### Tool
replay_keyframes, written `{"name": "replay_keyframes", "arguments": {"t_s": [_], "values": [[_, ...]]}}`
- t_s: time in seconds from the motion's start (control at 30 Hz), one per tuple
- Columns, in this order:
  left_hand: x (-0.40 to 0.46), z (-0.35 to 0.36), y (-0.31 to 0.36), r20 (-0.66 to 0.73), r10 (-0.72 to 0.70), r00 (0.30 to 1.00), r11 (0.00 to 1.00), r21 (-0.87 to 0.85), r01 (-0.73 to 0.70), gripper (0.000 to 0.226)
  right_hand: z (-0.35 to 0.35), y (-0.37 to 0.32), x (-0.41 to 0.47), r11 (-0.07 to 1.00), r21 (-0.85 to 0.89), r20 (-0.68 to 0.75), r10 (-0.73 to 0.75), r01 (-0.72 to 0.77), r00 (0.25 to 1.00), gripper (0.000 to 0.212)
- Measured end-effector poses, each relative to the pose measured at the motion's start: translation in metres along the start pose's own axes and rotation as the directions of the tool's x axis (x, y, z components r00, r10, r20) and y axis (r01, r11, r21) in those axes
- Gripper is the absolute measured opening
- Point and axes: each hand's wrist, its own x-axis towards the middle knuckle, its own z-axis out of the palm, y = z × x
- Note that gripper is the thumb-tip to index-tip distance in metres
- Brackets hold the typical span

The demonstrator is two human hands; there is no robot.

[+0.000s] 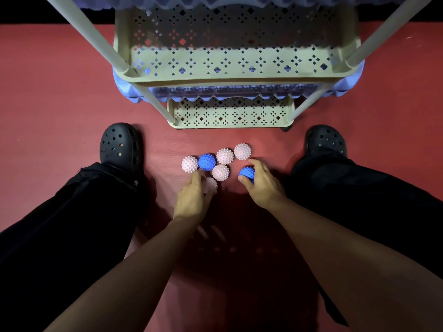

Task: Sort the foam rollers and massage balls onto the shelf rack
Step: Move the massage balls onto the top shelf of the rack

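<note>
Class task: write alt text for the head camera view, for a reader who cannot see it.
Seen from above, a person's right hand grips a blue spiky ball and the left hand a pink spiky ball. Five more balls lie on the red mat before a cream shelf rack.

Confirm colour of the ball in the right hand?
Blue, spiky ball gripped by the right hand; head view.

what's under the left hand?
A pale pink spiky massage ball shows partly under the left hand, whose fingers curl over it on the red floor mat. The hand covers most of it; anything else beneath is hidden.
</note>
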Motion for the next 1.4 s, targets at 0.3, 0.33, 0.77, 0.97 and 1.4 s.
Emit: {"name": "replay_keyframes", "arguments": {"t_s": [0.3,0.33,0.77,0.97,1.4], "values": [[-0.01,0.0,0.01,0.26,-0.308,0.915,0.535,-0.748,0.393,0.042,0.003,0.002,-0.003,0.981,0.19,-0.065,-0.009,0.021,0.998,0.038],[-0.009,-0.001,0.01,0.274,-0.305,0.912,0.515,-0.758,0.4,0.037,0.003,0.002,-0.003,0.979,0.202,-0.067,-0.006,0.02,0.998,0.038],[0.033,0.008,0.033,-0.028,0.097,0.995,0.917,0.391,-0.078,0.068,-0.003,0.015,-0.015,0.926,0.373,-0.07,0.089,-0.057,0.994,0.031],[0.035,0.01,0.036,0.006,0.061,0.998,0.906,0.419,-0.058,0.062,-0.009,0.01,-0.017,0.89,0.45,-0.091,0.121,-0.068,0.988,0.021],[-0.037,-0.102,0.12,0.229,-0.086,0.97,0.722,-0.656,0.219,0.046,-0.099,-0.057,-0.114,0.834,0.55,-0.092,0.013,0.04,0.996,0.027]]}}
